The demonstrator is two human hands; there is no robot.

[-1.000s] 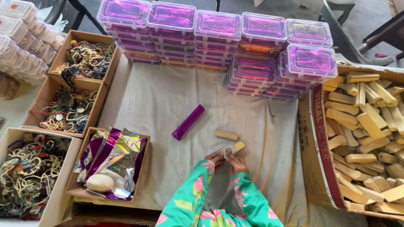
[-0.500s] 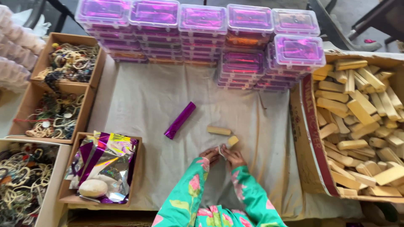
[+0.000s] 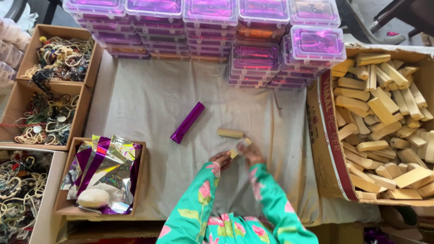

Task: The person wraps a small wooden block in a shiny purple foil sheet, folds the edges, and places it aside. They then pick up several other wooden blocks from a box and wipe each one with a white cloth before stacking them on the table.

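sleeves [image 3: 205, 205] green, pink floral | wrapped stick [image 3: 187, 122] shiny purple | blocks [image 3: 384, 108] pale yellow | cloth [image 3: 149, 99] grey-beige | far boxes [image 3: 212, 18] clear, purple inside

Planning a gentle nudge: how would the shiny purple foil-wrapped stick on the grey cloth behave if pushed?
The purple foil-wrapped stick looks straight and block-like, so probably stiff. Its glossy foil may be slippery to grip. Lying flat on the grey cloth, it would likely slide or drag the fabric rather than roll.
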